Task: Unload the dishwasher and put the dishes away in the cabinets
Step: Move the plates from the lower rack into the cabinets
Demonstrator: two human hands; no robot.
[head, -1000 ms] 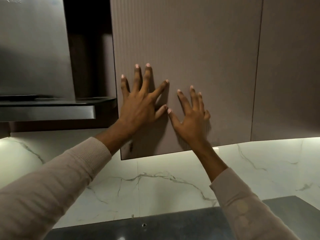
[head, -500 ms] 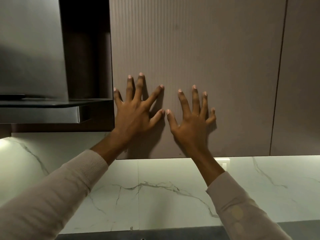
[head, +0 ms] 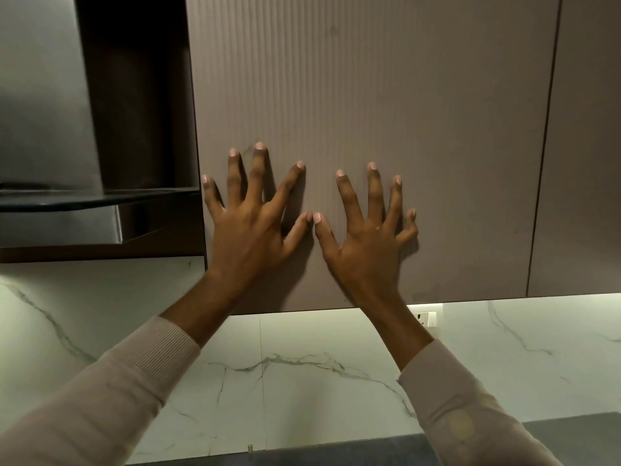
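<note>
while both arms are reaching upward, the left hand (head: 250, 237) and the right hand (head: 364, 250) are pressing flat against the ribbed cabinet door (head: 386, 95), low on its left half. all fingers are lying straight and spread wide, gripping nothing; the two thumb tips are nearly touching. the door is hanging above the marble backsplash (head: 302, 381), beside the steel range hood (head: 43, 112) on its left. a wall socket (head: 425, 318) is showing just under the door's lower edge, just beside the right wrist.
</note>
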